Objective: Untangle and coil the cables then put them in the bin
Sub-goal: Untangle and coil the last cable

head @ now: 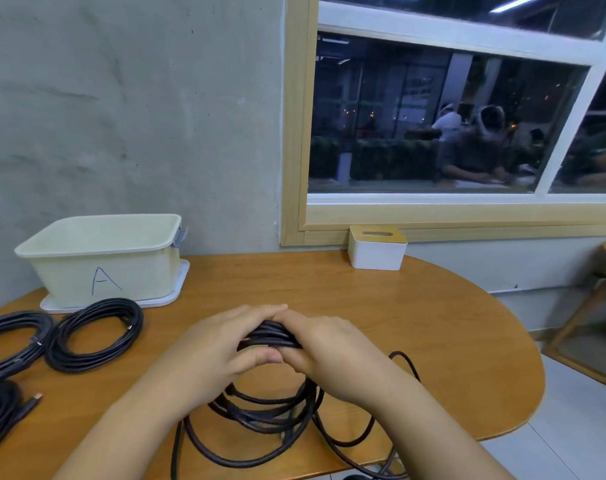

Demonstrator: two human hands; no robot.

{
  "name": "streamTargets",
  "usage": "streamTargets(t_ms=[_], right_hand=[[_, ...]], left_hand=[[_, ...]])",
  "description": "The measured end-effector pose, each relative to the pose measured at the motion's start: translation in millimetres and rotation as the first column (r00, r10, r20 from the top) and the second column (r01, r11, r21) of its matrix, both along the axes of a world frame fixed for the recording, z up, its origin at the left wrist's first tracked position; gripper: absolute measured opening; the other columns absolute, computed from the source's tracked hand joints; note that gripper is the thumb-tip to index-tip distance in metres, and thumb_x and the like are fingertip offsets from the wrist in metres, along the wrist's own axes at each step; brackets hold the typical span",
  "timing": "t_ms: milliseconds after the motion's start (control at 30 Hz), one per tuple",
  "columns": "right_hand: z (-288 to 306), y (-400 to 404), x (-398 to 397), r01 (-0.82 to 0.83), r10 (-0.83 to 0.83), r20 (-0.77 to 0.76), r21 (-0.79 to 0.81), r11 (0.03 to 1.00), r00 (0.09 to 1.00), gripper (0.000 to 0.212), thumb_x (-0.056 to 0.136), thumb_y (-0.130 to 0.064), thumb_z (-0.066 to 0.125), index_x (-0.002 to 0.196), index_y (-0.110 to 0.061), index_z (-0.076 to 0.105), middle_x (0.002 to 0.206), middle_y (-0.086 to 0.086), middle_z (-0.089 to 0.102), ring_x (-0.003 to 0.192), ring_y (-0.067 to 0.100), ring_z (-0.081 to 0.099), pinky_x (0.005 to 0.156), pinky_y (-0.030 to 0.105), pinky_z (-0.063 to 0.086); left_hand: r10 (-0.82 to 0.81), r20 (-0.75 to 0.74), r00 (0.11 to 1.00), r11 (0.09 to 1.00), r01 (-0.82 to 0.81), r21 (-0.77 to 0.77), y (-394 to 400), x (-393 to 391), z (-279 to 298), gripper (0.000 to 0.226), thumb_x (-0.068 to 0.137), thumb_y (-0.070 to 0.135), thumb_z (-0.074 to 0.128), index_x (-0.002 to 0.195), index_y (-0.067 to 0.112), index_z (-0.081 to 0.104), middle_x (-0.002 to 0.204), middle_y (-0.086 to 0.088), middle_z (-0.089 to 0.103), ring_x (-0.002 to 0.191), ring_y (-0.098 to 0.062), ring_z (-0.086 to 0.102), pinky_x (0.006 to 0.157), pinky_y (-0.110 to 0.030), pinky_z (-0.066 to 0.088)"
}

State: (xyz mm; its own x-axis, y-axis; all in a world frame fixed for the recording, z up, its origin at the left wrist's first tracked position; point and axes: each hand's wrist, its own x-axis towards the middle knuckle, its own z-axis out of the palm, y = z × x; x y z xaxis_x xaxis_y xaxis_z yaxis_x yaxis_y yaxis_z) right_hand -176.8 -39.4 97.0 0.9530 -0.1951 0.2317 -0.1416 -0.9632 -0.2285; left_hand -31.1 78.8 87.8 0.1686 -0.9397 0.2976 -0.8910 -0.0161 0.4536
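We see no cable inside bin A (100, 268), while our left hand (222, 344) and right hand (329, 348) curl fingers around the cable bundle (272, 336).

A white box with a wooden lid (377, 247) sits far back on the wooden table (433, 323), under the window (450, 116).

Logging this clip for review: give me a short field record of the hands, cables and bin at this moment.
left hand: grips the top of the black cable bundle
right hand: grips the same bundle
loose loops: hang down onto the wooden table
coiled cable: lies on the table in front of the bin
bin: cream, marked A; inside hidden
other cables: at the left edge
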Motion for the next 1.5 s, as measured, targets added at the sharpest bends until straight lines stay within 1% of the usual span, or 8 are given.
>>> streamTargets(t_ms=[167,400,633,767,867,1000,1367,1500], right_hand=[[3.2,-8.5,-5.2,-0.031,0.001,0.143,0.207,0.978,0.99,0.031,0.093,-0.031,0.053,0.124,-0.029,0.052,0.102,-0.01,0.066,0.089,0.008,0.06,0.077,0.03,0.048],[-0.3,-22.0,-1.5,-0.004,-0.125,0.286,0.411,0.911,0.95,0.027,0.078,-0.052,0.064,0.098,-0.034,0.058,0.076,-0.017,0.061,0.073,0.002,0.056,0.069,0.03,0.048],[-7.3,-20.6,1.4,-0.082,-0.079,0.261,0.553,0.829,0.962,0.019,0.084,-0.05,0.054,0.102,-0.044,0.053,0.085,-0.014,0.067,0.077,0.0,0.06,0.062,0.014,0.046],[-18.3,-19.7,7.5,-0.014,-0.066,0.134,0.525,0.851,0.989,0.027,0.085,-0.042,0.063,0.104,-0.05,0.046,0.085,-0.013,0.063,0.082,0.001,0.058,0.073,0.019,0.048],[-23.4,-18.1,11.1,-0.041,-0.056,0.135,0.626,0.779,0.989,0.011,0.09,-0.035,0.059,0.1,-0.038,0.054,0.086,-0.009,0.068,0.079,0.003,0.062,0.067,0.018,0.048],[-26.6,-12.4,17.6,-0.079,-0.063,0.191,0.655,0.752,0.98,0.01,0.098,-0.028,0.045,0.098,-0.029,0.055,0.072,-0.01,0.064,0.065,0.0,0.054,0.064,0.014,0.041],[-24.1,-12.7,31.1,0.038,-0.054,0.025,0.423,0.905,0.998,0.014,0.099,-0.041,0.036,0.095,-0.034,0.048,0.072,-0.01,0.06,0.067,0.006,0.055,0.065,0.028,0.046],[-20.2,-10.7,33.3,-0.002,0.013,-0.035,0.307,0.952,0.999,0.014,0.098,-0.044,0.035,0.098,-0.035,0.046,0.075,-0.009,0.059,0.07,0.007,0.055,0.066,0.031,0.047]], left_hand=[[-0.043,-0.35,0.936,0.989,-0.009,-0.145,-4.4,-8.4,6.2,0.036,0.075,0.058,0.062,0.11,0.059,0.057,0.108,0.049,0.051,0.105,0.022,0.048,0.081,0.004,0.033],[0.0,-0.425,0.905,0.967,-0.108,-0.23,-7.0,-14.9,-0.1,0.035,0.078,0.04,0.055,0.11,0.054,0.062,0.105,0.043,0.058,0.104,0.02,0.051,0.081,0.003,0.034],[0.086,-0.57,0.817,0.902,-0.308,-0.304,0.7,-18.2,0.1,0.026,0.079,0.032,0.052,0.103,0.036,0.062,0.071,0.031,0.065,0.06,0.015,0.056,0.057,-0.003,0.041],[0.132,-0.661,0.739,0.852,-0.425,-0.305,4.6,-15.7,-1.0,0.03,0.08,0.038,0.049,0.106,0.033,0.062,0.071,0.002,0.053,0.09,-0.018,0.045,0.075,-0.053,0.044],[0.136,-0.691,0.71,0.824,-0.468,-0.319,6.4,-10.4,-4.5,0.03,0.08,0.04,0.048,0.106,0.034,0.062,0.081,0.003,0.048,0.086,-0.023,0.044,0.073,-0.06,0.043],[0.166,-0.656,0.737,0.831,-0.462,-0.31,8.0,2.3,-13.9,0.024,0.084,0.04,0.046,0.105,0.038,0.059,0.046,0.016,0.055,0.039,-0.004,0.044,0.047,-0.024,0.04],[0.288,-0.202,0.936,0.942,-0.315,-0.119,10.4,30.6,-29.0,0.044,0.084,0.058,0.031,0.127,0.048,0.036,0.116,0.025,0.047,0.102,0.013,0.046,0.084,-0.008,0.036],[0.141,0.147,0.979,0.99,-0.137,-0.035,3.4,29.2,-23.8,0.065,0.083,0.075,0.011,0.138,0.048,0.03,0.098,0.021,0.046,0.09,0.002,0.045,0.074,-0.023,0.041]])
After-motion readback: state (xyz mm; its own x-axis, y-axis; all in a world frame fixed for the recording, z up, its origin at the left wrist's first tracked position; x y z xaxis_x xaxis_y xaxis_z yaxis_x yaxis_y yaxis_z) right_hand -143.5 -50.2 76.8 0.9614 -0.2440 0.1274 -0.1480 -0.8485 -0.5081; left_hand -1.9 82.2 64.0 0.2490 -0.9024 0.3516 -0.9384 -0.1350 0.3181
